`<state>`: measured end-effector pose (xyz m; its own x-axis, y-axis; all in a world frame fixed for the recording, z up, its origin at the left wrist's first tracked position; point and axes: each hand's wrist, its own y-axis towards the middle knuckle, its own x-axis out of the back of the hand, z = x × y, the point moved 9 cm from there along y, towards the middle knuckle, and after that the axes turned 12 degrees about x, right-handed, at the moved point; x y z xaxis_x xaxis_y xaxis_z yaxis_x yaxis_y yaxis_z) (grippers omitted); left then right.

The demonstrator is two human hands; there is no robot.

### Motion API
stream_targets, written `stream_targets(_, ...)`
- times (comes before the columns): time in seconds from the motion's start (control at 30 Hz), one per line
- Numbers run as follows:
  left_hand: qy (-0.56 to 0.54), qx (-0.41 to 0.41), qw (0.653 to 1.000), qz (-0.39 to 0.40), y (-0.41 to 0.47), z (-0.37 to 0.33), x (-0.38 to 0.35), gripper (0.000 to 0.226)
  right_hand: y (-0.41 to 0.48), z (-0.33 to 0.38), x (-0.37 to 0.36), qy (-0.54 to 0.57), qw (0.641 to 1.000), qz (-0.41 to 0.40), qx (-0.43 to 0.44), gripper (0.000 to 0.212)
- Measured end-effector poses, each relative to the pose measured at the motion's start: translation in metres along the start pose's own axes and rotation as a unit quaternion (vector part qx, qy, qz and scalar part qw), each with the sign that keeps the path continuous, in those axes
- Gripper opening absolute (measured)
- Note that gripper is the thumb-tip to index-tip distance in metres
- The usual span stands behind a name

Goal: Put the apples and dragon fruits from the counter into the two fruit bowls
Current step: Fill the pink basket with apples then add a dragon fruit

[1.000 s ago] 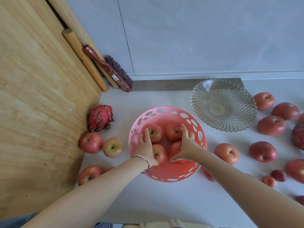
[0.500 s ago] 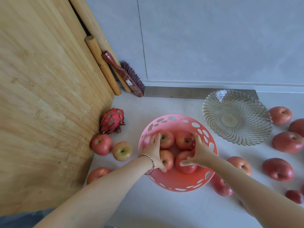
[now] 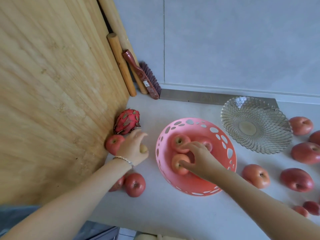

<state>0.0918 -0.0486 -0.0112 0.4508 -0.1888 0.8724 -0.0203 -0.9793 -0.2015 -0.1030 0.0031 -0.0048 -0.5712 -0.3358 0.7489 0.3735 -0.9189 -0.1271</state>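
My left hand (image 3: pixel 133 150), open and empty, hovers over an apple (image 3: pixel 144 149) to grip next; my right hand (image 3: pixel 200 160) rests slack-fingered in the pink bowl (image 3: pixel 195 121).

Grey wall (image 3: pixel 242 40), tall wooden board (image 3: pixel 52 84).

Apples (image 3: pixel 180 143) in bowl (image 3: pixel 230 153) — dish (image 3: pixel 270 146) right.

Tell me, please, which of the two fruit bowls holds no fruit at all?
The clear glass bowl at the back right: it holds nothing, whereas the pink plastic bowl beside it has apples in it.
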Motion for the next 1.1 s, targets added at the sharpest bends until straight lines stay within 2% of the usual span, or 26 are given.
stream_targets(0.07,0.077,0.038,0.991,0.103,0.004,0.033,-0.022,0.068,0.002,0.028,-0.006,0.025,0.999,-0.009,0.028,0.037)
stream_targets(0.13,0.131,0.040,0.979,0.149,0.002,0.047,-0.041,0.075,0.002,0.054,-0.017,0.026,0.998,-0.015,0.058,0.031)
stream_targets(0.2,0.150,0.042,0.977,0.146,0.003,0.051,-0.051,0.078,0.002,0.072,-0.034,0.025,0.996,-0.006,0.081,0.029)
stream_targets(0.3,0.138,0.052,0.982,0.117,0.009,0.053,-0.050,0.074,0.004,0.087,-0.075,0.012,0.994,0.067,0.084,0.035)
stream_targets(0.37,0.084,0.060,0.990,0.094,0.013,0.051,-0.042,0.071,0.008,0.089,-0.107,-0.040,0.988,0.135,0.065,0.044)
stream_targets(0.43,-0.045,0.098,0.993,0.046,0.014,0.051,-0.022,0.069,0.015,0.087,-0.132,-0.064,0.982,0.172,0.031,0.056)
stream_targets(0.53,-0.224,0.160,0.961,0.006,0.013,0.054,0.007,0.061,0.027,0.085,-0.159,-0.092,0.975,0.202,0.006,0.078)
stream_targets(0.67,-0.237,0.139,0.961,0.006,0.013,0.035,0.021,0.062,0.034,0.072,-0.171,-0.113,0.969,0.218,-0.009,0.082)
stream_targets(0.8,-0.237,0.118,0.964,0.017,0.002,0.019,0.018,0.063,0.026,0.073,-0.149,-0.097,0.985,0.143,0.009,0.082)
stream_targets(0.87,-0.235,0.106,0.966,-0.001,0.001,0.019,0.025,0.065,0.022,0.080,-0.117,-0.037,0.998,0.044,0.020,0.077)
stream_targets(0.97,-0.243,0.100,0.965,-0.010,0.005,0.017,0.031,0.067,0.010,0.071,-0.044,0.038,0.995,-0.091,0.026,0.078)
stream_targets(1.03,-0.245,0.094,0.965,0.002,0.004,0.003,0.026,0.068,-0.002,0.050,0.006,0.007,0.992,-0.121,0.023,0.085)
stream_targets(1.1,-0.248,0.077,0.965,0.021,0.003,-0.011,0.018,0.068,-0.012,0.018,0.042,-0.009,0.991,-0.130,-0.017,0.082)
